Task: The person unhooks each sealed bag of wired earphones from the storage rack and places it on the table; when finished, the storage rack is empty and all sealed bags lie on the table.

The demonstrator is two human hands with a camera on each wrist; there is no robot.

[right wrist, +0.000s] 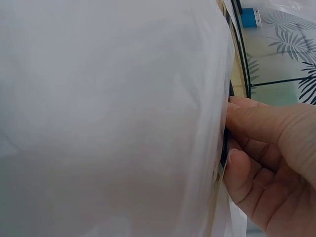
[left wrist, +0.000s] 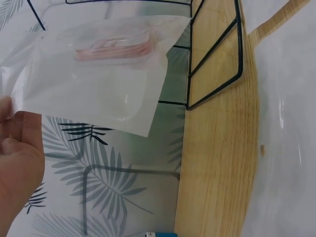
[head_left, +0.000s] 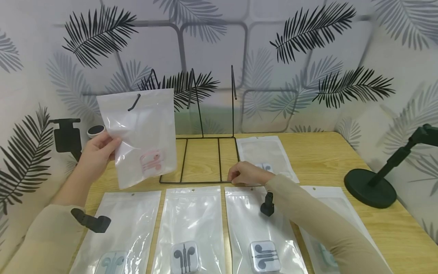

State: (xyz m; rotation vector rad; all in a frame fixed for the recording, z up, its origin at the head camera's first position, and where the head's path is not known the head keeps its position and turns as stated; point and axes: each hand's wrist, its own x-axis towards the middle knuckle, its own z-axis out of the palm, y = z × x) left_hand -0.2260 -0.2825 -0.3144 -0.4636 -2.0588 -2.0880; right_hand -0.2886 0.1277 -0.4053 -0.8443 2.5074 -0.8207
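My left hand pinches the left edge of a clear-fronted white zip bag with pink earphones low inside. A black hook of the wire display rack pokes out through the bag's top, so the bag hangs there, slightly tilted. In the left wrist view the earphones' case shows through the plastic. Down at the base, my right hand grips the rack's front bar near its right corner. The right wrist view shows its fingers curled at the black wire, beside a white bag.
Several earphone bags lie in a row along the front, including ones with dark earphones and pale green earphones. Another bag lies right of the rack. Black stands flank the table; a patterned wall is behind.
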